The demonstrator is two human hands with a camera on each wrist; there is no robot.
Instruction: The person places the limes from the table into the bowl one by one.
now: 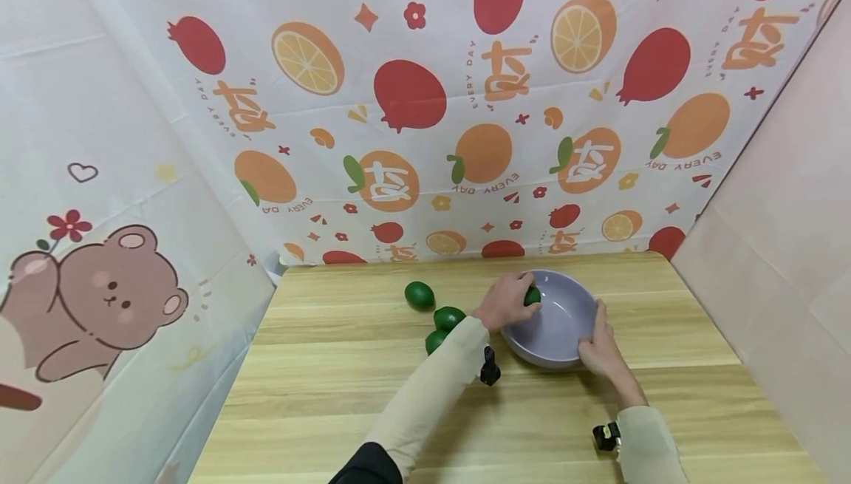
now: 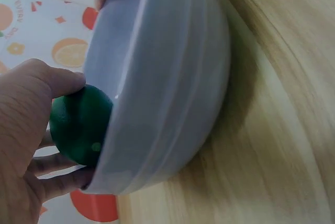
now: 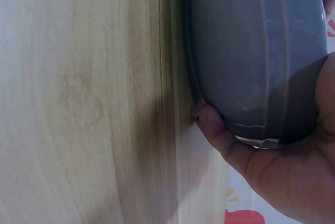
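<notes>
LH point(image 1: 505, 302) gripping green ovoid point(image 2: 79, 127), RH point(image 1: 600, 349) cupping bowl point(image 1: 557, 321)

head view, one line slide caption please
Left grip holds a green fruit at a purple bowl, right grip on its rim, three more fruits on the table.

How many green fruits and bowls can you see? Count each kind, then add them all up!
Green fruits: 4, including one in the left hand
Purple bowl: 1
Total: 5
</notes>
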